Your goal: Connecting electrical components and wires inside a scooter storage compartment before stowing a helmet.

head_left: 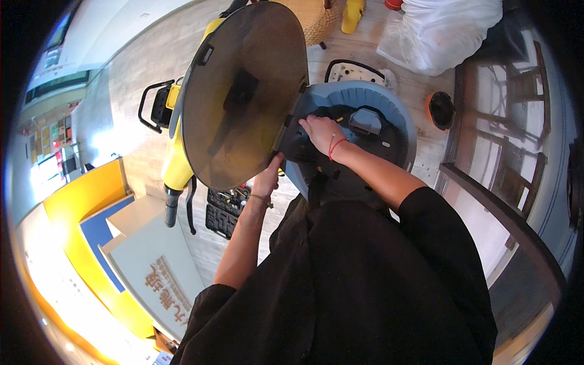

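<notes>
A rounded blue-grey storage box with a black inner floor stands open in front of me. Its large oval brown lid is swung up to the left on hinges, beside a yellow scooter. At the lid's lower edge, close to a hinge, my left hand is closed, thumb up; its other fingers are mostly hidden. My right hand reaches into the box by the hinge-side wall. Its fingers are curled, and anything in them is hidden. A grey raised block sits inside the box, right of this hand.
An open black tool case lies on the floor at left, near the scooter's grey handle grip. Far right are a white plastic bag and an orange-and-black bowl-like object. A woven stool stands behind the lid.
</notes>
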`<act>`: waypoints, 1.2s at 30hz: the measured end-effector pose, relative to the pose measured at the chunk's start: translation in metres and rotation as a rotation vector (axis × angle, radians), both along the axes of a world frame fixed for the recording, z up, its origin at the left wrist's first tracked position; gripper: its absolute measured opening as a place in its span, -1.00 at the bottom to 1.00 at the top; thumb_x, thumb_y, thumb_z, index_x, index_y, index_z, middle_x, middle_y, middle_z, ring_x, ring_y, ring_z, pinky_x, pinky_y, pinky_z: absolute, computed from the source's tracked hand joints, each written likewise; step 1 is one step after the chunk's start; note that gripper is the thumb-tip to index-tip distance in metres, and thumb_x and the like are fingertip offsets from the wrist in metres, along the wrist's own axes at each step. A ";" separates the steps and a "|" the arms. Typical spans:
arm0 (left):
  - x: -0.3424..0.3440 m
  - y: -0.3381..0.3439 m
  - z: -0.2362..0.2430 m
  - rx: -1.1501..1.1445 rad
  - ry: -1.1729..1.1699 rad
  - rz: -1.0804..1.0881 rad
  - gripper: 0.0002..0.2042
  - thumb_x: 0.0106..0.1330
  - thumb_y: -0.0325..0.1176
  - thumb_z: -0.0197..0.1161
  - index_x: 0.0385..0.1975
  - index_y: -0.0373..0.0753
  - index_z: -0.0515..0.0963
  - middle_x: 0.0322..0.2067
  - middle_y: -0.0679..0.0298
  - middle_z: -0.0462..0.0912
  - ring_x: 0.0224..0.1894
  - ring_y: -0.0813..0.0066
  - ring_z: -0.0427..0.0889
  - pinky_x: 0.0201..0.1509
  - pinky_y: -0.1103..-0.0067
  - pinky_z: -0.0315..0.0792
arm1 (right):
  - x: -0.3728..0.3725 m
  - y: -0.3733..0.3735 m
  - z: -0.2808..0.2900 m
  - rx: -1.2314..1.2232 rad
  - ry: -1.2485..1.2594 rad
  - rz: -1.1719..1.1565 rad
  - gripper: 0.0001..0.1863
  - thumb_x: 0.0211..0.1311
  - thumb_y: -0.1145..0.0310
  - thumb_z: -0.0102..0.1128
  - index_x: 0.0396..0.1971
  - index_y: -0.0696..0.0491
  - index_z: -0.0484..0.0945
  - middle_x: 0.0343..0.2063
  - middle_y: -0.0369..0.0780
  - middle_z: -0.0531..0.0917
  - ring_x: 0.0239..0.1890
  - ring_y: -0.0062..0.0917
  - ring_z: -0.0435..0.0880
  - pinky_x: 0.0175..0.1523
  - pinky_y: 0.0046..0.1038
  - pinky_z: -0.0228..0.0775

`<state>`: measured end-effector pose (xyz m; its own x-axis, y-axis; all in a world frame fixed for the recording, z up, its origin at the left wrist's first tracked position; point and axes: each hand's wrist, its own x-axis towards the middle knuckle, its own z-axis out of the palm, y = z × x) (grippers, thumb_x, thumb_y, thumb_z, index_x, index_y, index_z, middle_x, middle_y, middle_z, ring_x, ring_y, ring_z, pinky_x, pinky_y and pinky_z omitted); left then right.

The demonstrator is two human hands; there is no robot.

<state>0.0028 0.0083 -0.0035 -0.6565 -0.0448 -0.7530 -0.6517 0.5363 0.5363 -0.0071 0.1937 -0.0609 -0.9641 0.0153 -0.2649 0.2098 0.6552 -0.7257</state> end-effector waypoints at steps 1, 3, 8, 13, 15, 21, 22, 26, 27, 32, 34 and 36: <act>0.003 0.004 -0.002 0.078 -0.103 0.146 -0.72 0.05 -0.05 0.14 -0.60 -0.13 0.42 -0.80 0.46 0.24 -0.84 0.66 0.13 -0.77 0.65 0.03 | 0.000 0.000 0.002 -0.007 -0.014 -0.004 -0.58 0.21 0.14 -0.27 -0.50 0.21 0.42 -0.52 0.06 0.52 -0.39 -0.10 0.52 -0.25 -0.21 0.35; 0.007 0.007 -0.014 0.157 -0.207 0.292 -0.71 0.04 -0.01 0.14 -0.57 -0.11 0.42 -0.80 0.46 0.25 -0.84 0.64 0.14 -0.77 0.64 0.04 | 0.000 -0.001 0.002 -0.013 -0.029 -0.008 -0.58 0.20 0.14 -0.26 -0.50 0.21 0.42 -0.53 0.06 0.52 -0.39 -0.10 0.52 -0.25 -0.21 0.35; 0.010 0.027 -0.011 0.392 -0.325 0.434 -0.80 0.05 -0.13 0.09 -0.50 -0.12 0.44 -0.63 0.41 0.48 -0.66 0.62 0.43 -0.64 0.74 0.23 | 0.001 -0.002 0.004 0.028 0.016 0.014 -0.59 0.19 0.14 -0.23 -0.49 0.21 0.41 -0.53 0.04 0.53 -0.40 -0.11 0.52 -0.27 -0.21 0.36; 0.000 0.013 -0.018 0.491 -0.368 0.261 -0.84 0.04 -0.19 0.08 -0.58 -0.12 0.45 -0.64 0.41 0.51 -0.69 0.65 0.42 -0.68 0.74 0.19 | 0.002 0.000 0.003 0.059 0.032 0.029 -0.61 0.18 0.14 -0.20 -0.49 0.20 0.41 -0.51 0.01 0.54 -0.41 -0.13 0.53 -0.29 -0.22 0.36; -0.001 0.016 -0.010 0.449 -0.369 0.255 -0.84 0.05 -0.21 0.07 -0.66 -0.10 0.41 -0.73 0.45 0.41 -0.77 0.70 0.27 -0.74 0.74 0.02 | 0.002 0.001 0.005 0.061 0.042 0.037 -0.61 0.17 0.14 -0.19 -0.49 0.20 0.41 -0.50 0.01 0.54 -0.41 -0.13 0.53 -0.29 -0.22 0.36; -0.001 0.010 -0.009 0.504 -0.396 0.243 -0.85 0.07 -0.24 0.06 -0.66 -0.10 0.38 -0.77 0.48 0.32 -0.79 0.73 0.15 -0.75 0.76 -0.09 | 0.002 0.000 0.013 0.078 0.001 0.039 -0.61 0.17 0.13 -0.19 -0.51 0.19 0.41 -0.50 0.01 0.54 -0.42 -0.13 0.53 -0.29 -0.22 0.36; -0.001 0.009 -0.009 0.506 -0.400 0.241 -0.85 0.07 -0.24 0.06 -0.66 -0.10 0.38 -0.77 0.48 0.32 -0.79 0.73 0.15 -0.75 0.76 -0.09 | 0.003 -0.001 0.011 0.064 -0.001 0.026 -0.60 0.18 0.13 -0.21 -0.52 0.18 0.42 -0.50 0.01 0.54 -0.42 -0.13 0.53 -0.29 -0.22 0.36; -0.001 0.009 -0.014 0.529 -0.429 0.231 -0.86 0.07 -0.24 0.07 -0.63 -0.10 0.38 -0.76 0.47 0.33 -0.80 0.72 0.14 -0.75 0.75 -0.09 | 0.002 -0.003 0.004 0.020 -0.093 -0.069 -0.57 0.20 0.11 -0.26 -0.54 0.17 0.43 -0.50 0.01 0.53 -0.41 -0.11 0.51 -0.27 -0.21 0.35; -0.001 0.009 -0.014 0.524 -0.446 0.231 -0.87 0.07 -0.24 0.07 -0.62 -0.10 0.38 -0.76 0.47 0.33 -0.80 0.72 0.14 -0.75 0.75 -0.09 | 0.001 -0.004 0.003 0.021 -0.092 -0.066 -0.57 0.20 0.11 -0.26 -0.54 0.17 0.43 -0.50 0.01 0.53 -0.41 -0.11 0.51 -0.27 -0.21 0.35; 0.001 0.008 -0.016 0.522 -0.451 0.263 -0.86 0.06 -0.23 0.08 -0.64 -0.09 0.37 -0.77 0.48 0.33 -0.81 0.72 0.13 -0.75 0.75 -0.08 | 0.002 -0.005 0.003 -0.166 -0.058 -0.118 -0.52 0.21 0.10 -0.34 -0.55 0.19 0.45 -0.52 0.06 0.50 -0.36 -0.07 0.48 -0.19 -0.20 0.30; 0.000 0.012 -0.013 0.524 -0.444 0.262 -0.86 0.06 -0.23 0.08 -0.65 -0.09 0.38 -0.77 0.48 0.33 -0.81 0.71 0.13 -0.75 0.76 -0.07 | 0.003 -0.003 -0.001 -0.202 -0.106 -0.136 -0.52 0.19 0.09 -0.32 -0.55 0.20 0.44 -0.52 0.06 0.50 -0.36 -0.07 0.48 -0.20 -0.20 0.29; 0.001 0.018 -0.008 0.495 -0.413 0.301 -0.87 0.05 -0.24 0.09 -0.64 -0.09 0.38 -0.76 0.48 0.34 -0.81 0.71 0.14 -0.75 0.76 -0.06 | 0.003 -0.003 -0.004 -0.241 -0.151 -0.150 -0.52 0.18 0.08 -0.29 -0.54 0.20 0.44 -0.52 0.06 0.50 -0.37 -0.06 0.47 -0.20 -0.19 0.29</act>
